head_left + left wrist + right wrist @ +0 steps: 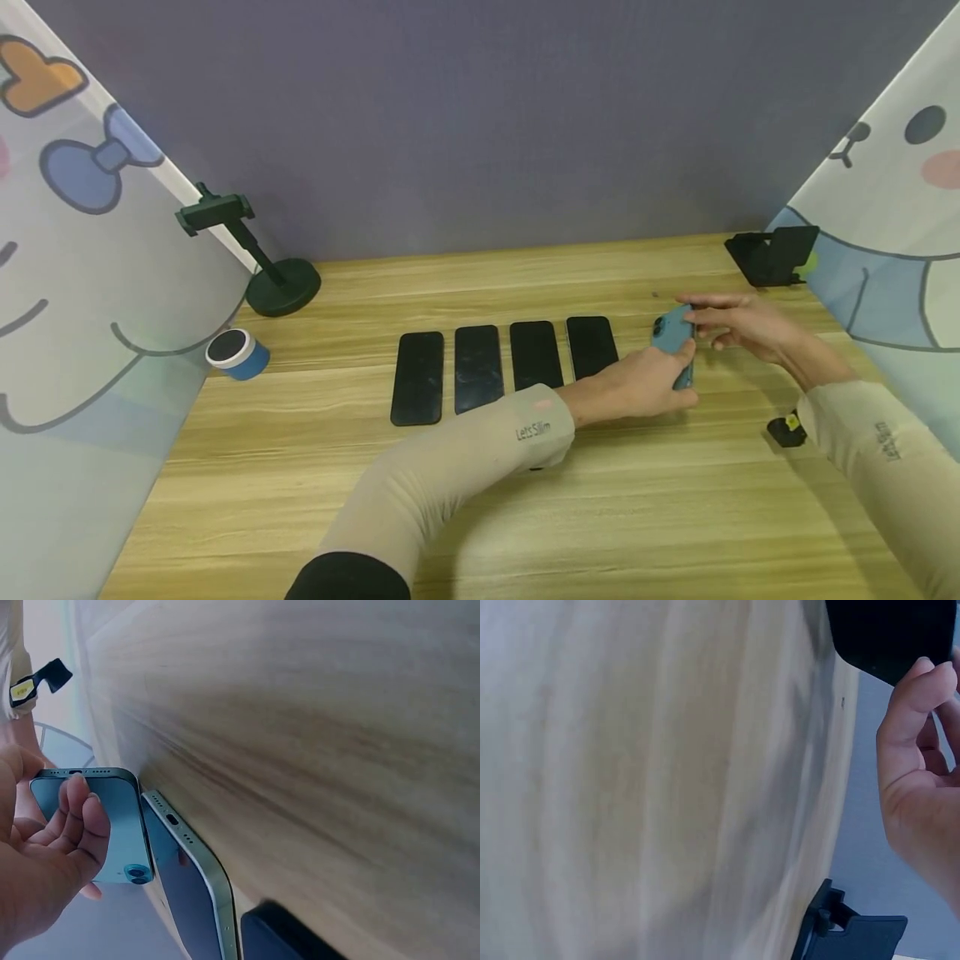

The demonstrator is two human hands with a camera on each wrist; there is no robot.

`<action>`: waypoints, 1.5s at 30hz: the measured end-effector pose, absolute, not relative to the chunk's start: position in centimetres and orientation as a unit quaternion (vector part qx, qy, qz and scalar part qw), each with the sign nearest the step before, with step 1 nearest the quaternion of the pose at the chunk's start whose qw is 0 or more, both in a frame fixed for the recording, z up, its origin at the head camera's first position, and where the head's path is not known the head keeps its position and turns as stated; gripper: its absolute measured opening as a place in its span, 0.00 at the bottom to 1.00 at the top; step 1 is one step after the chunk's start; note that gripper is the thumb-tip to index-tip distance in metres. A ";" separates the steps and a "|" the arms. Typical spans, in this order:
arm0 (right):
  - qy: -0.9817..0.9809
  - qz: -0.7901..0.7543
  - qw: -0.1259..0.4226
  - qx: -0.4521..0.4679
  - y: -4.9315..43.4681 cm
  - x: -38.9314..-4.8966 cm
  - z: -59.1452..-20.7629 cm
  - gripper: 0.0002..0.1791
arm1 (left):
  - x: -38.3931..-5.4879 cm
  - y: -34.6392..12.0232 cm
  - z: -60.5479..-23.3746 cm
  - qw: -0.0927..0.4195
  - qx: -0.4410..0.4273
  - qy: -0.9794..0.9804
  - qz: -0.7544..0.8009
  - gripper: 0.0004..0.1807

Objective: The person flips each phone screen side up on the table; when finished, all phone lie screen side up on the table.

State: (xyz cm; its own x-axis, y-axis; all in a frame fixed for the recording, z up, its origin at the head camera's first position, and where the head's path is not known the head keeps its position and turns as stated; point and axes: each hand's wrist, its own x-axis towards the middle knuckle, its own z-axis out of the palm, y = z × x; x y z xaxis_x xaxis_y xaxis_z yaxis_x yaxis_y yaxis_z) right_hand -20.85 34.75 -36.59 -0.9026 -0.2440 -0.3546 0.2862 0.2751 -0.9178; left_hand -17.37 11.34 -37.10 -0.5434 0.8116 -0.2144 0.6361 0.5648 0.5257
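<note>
A blue smartphone (672, 333) is held tilted up at the right end of a row of phones, its back with the camera lenses toward me in the head view. My left hand (645, 382) grips its lower end, curled fingers lying over the back (124, 814) in the left wrist view. At the phone's upper right edge, my right hand (738, 323) pinches it between thumb and fingers; the right wrist view has those fingertips (930, 679) at a corner of the dark screen side (892, 630). Beside it several dark phones (536, 354) lie screen up.
At the back right stands a black folding phone stand (776, 254). A dark green stand (281, 283) with a round base is at the back left, near a blue and white jar (243, 354). Grey and cartoon-printed panels (480, 125) border the wooden table (300, 467).
</note>
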 end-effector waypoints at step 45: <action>0.788 -0.560 0.252 0.034 34.6 -20.2 -37.8 0.40 | -18.2 8.3 -37.8 0.283 0.206 0.792 0.499 0.35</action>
State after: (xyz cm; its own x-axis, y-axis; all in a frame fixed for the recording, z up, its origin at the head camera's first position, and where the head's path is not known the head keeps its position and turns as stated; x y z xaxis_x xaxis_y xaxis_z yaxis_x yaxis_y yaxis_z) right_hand -20.16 34.58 -37.80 -0.8710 -0.2282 -0.4350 0.3358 0.3697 -0.8664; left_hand -18.24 8.32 -37.83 -0.7543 0.6100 -0.2429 0.0441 0.4162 0.9082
